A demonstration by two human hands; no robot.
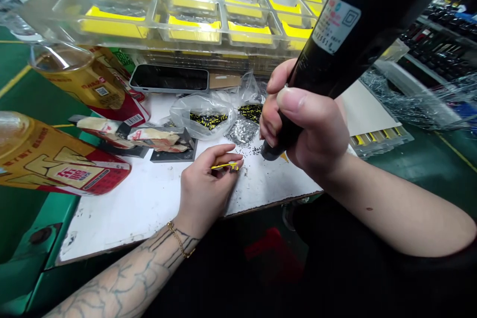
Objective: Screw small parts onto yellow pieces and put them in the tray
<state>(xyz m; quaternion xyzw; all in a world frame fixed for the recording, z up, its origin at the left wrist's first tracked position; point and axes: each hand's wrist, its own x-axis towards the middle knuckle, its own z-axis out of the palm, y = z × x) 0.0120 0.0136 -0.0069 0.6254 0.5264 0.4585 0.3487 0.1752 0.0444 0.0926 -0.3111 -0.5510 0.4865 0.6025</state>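
Note:
My right hand (pixel 316 129) is wrapped round a black electric screwdriver (pixel 313 72) with a white label, held tilted with its nose down over the white tabletop (pixel 149 208). A small yellow plastic part (pixel 224 165) with dark bits at its end is pinched in my left hand (pixel 203 181), just left of the screwdriver's nose. Tiny black screws (pixel 255 150) lie scattered between the two hands. Behind them are a clear bag of yellow-and-black small parts (pixel 208 120), a second such bag (pixel 250 112) and a heap of small silvery pieces (pixel 242 131).
Stacked clear trays (pixel 156 35) with yellow parts stretch across the back. A phone (pixel 169 78) leans before them. Drink bottles (pixel 63 159) stand at the left, beside dark blocks with taped tops (pixel 156 139). At the right is another tray (pixel 383 141) under a pale sheet.

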